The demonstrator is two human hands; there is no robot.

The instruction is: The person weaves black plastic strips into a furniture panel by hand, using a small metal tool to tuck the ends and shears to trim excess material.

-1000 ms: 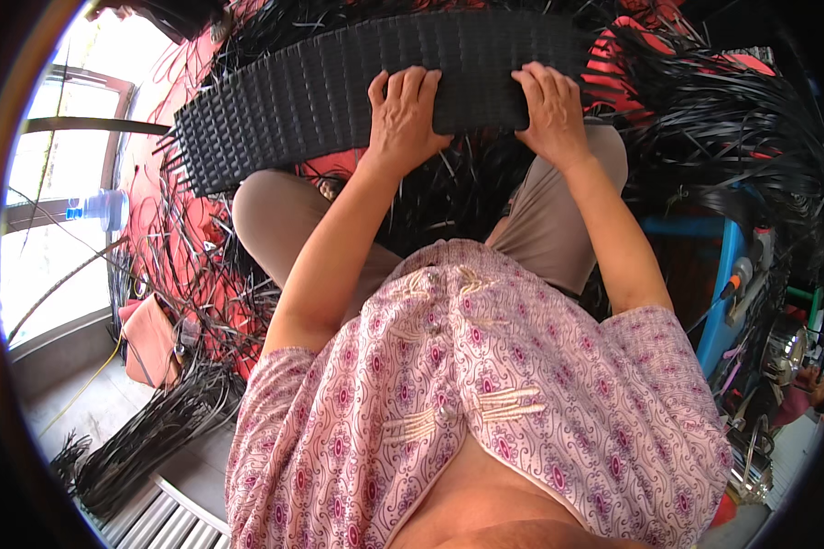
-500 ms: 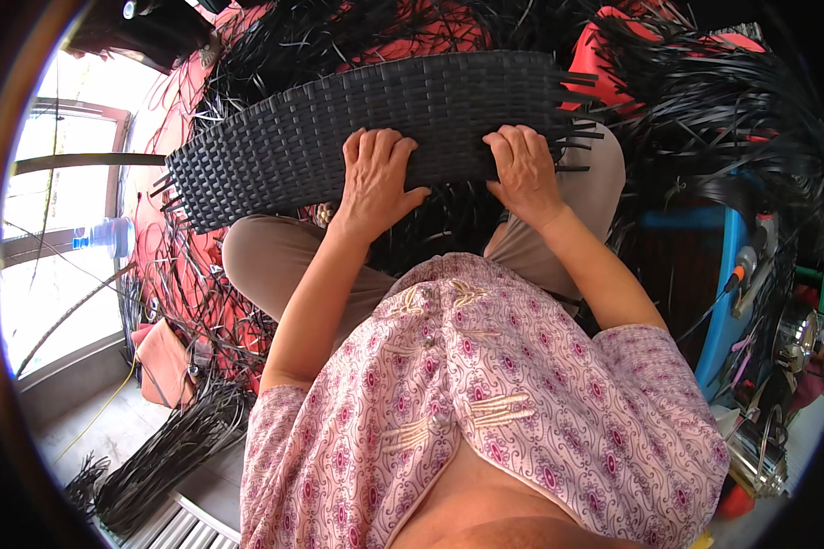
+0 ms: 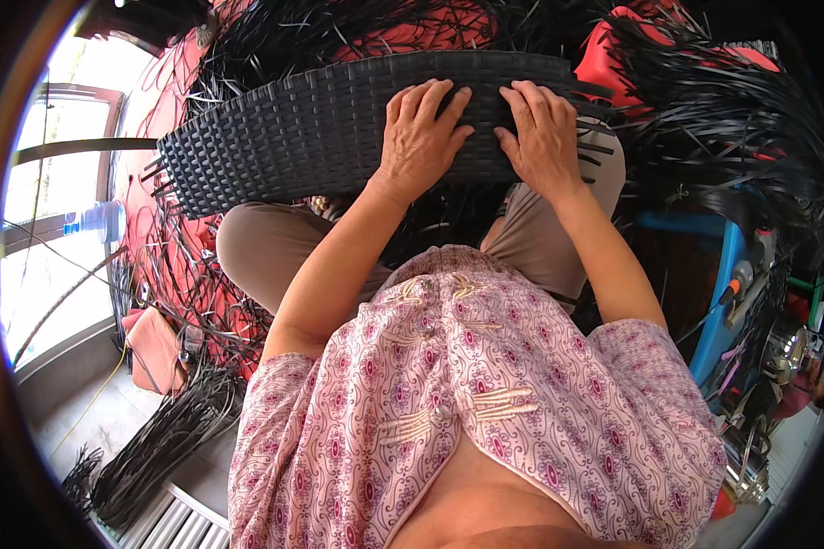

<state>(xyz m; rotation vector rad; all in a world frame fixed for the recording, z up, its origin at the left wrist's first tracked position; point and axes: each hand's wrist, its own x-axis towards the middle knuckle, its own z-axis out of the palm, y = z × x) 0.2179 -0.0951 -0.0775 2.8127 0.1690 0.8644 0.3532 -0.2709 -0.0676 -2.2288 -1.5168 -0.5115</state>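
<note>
A long, curved black woven panel (image 3: 284,142) lies across my bent knees, with loose strip ends sticking out at both its left and right sides. My left hand (image 3: 423,128) rests on the weave right of its middle, fingers spread and lying on the surface. Close beside it, my right hand (image 3: 542,128) lies on the panel near the right end, its fingers also stretched out over the weave. A gap of bare weave shows between the two thumbs. Neither hand grips a strip.
Heaps of loose black strips (image 3: 714,110) cover the red floor covering around me. A bundle of strips (image 3: 169,448) lies at lower left by a pink pouch (image 3: 156,349). On the right stand a blue-edged tray or table (image 3: 719,302) and a shiny metal pot (image 3: 749,467).
Both hands have moved from the panel's near edge up onto its surface. My left hand has also shifted to the right. The panel has moved slightly, its left end a bit further left.
</note>
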